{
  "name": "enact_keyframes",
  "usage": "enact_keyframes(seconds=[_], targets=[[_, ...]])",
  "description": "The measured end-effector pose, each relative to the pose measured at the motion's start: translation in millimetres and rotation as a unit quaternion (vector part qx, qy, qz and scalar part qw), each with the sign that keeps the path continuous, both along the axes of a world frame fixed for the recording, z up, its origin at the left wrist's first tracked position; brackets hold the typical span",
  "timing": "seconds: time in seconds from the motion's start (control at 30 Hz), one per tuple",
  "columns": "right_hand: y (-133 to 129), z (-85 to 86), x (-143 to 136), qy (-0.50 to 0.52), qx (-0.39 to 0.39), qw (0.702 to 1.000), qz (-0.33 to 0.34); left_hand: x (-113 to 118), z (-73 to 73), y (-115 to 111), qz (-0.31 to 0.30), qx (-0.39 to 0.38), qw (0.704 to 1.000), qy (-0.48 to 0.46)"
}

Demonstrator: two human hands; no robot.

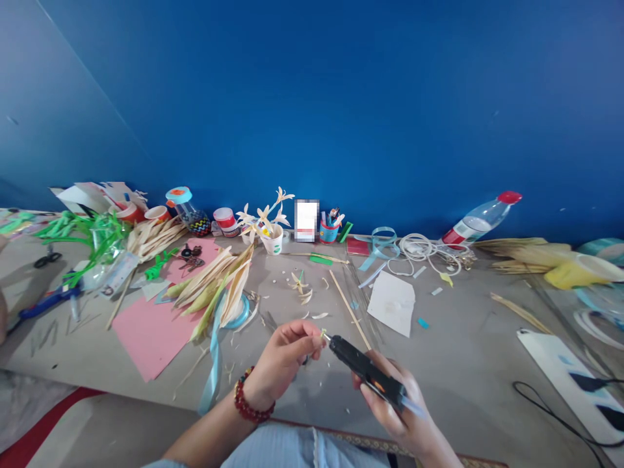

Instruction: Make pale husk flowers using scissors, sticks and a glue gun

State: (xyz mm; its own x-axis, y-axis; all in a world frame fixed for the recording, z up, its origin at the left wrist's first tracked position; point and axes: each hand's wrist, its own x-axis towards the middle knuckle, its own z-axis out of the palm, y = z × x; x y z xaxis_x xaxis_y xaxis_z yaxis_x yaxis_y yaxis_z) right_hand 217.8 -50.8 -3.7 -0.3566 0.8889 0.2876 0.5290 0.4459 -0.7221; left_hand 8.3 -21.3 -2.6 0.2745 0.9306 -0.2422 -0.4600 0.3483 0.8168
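Note:
My right hand [390,396] is wrapped round a black hot glue gun [365,369] with a glue stick poking from its back end. The gun's metal nozzle points left and meets a small pale yellow-green piece [324,333]. That piece is pinched between the fingertips of my left hand [295,354]; its exact kind is too small to make out. Just beyond the left hand lie a small husk flower [298,282] and some curled pale petals [320,316]. A thin wooden stick [350,309] lies past the gun's nozzle.
Corn husks [214,286] and blue ribbon [212,364] lie on pink paper [153,335] at left. Paper cups [273,242] with husk flowers stand near the wall. White paper [391,303] and a tilted bottle [480,221] are right; a power strip [568,383] with black cables lies at the near right.

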Motion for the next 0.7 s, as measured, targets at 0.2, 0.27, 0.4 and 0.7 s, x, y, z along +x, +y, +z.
enact_keyframes(seconds=[0.2, 0.27, 0.4, 0.7], targets=[[0.4, 7.4, -0.6, -0.021, 0.004, 1.0, 0.019, -0.4, 1.9, -0.4, -0.004, -0.003, 1.0, 0.008], [0.5, 8.1, -0.6, -0.027, 0.004, 0.999, 0.018, -0.2, 1.8, -0.5, -0.003, -0.003, 1.0, 0.008], [0.5, 7.5, -0.9, -0.027, 0.003, 0.999, 0.018, 0.2, 1.6, -0.6, 0.002, -0.011, 1.0, 0.013], [-0.3, 10.8, -2.7, -0.012, 0.0, 1.0, 0.023, -1.0, 1.7, -0.8, 0.003, -0.006, 1.0, 0.005]])
